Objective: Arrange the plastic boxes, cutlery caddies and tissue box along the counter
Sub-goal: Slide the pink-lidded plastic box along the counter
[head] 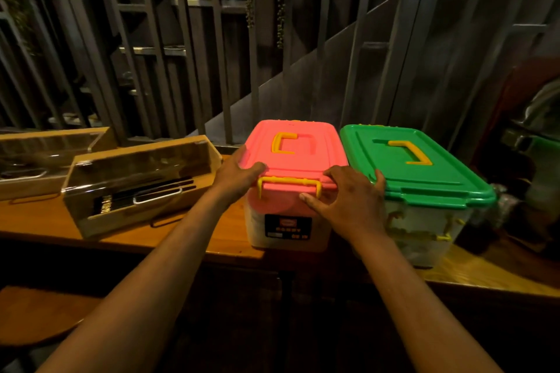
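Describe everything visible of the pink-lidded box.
The pink box is a plastic tub with a pale translucent body, a dark label on its front and a pink lid with a yellow handle lying flat on top. A yellow latch clips the front rim. It stands upright, lid on, at the counter's near edge, close beside the green box. The left hand grips its left corner; the right hand holds its right front.

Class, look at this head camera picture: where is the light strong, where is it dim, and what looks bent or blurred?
Head view: warm light falls on the pink-lidded box, the green-lidded box and the counter; the railing behind and the area below the counter are dim. The wide lens bows the railing bars. The right edge is smeared and dark. Glare streaks the near caddy's clear lid.
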